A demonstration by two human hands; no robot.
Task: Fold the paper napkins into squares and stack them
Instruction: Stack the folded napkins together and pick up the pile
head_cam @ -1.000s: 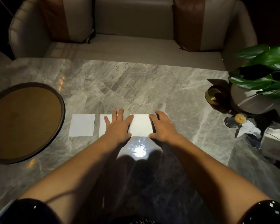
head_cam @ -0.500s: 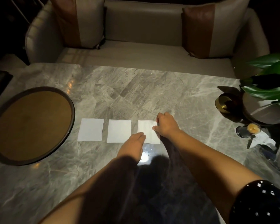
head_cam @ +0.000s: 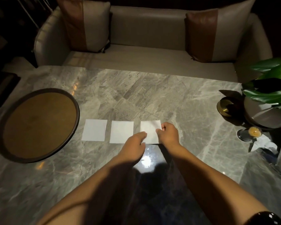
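Reaching forward over a grey marble table [head_cam: 152, 95], two bare arms meet at the rightmost napkin [head_cam: 149, 129] of three white folded squares set side by side: the right hand [head_cam: 168, 135] pinches its right edge between curled fingers, and the left hand [head_cam: 134, 142] (fingers loosely bent, holding nothing) rests at its near left corner. Left of it lie the middle napkin [head_cam: 121, 132] and the left napkin [head_cam: 94, 130], then a round brown tray [head_cam: 37, 125]; beyond the table stands a beige sofa [head_cam: 144, 46].

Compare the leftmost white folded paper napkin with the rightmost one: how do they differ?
The leftmost white folded paper napkin lies flat and untouched; the rightmost white folded paper napkin is pinched by the right hand, with the left hand at its near corner. The leftmost sits nearest the round brown tray. Both are similar white squares.
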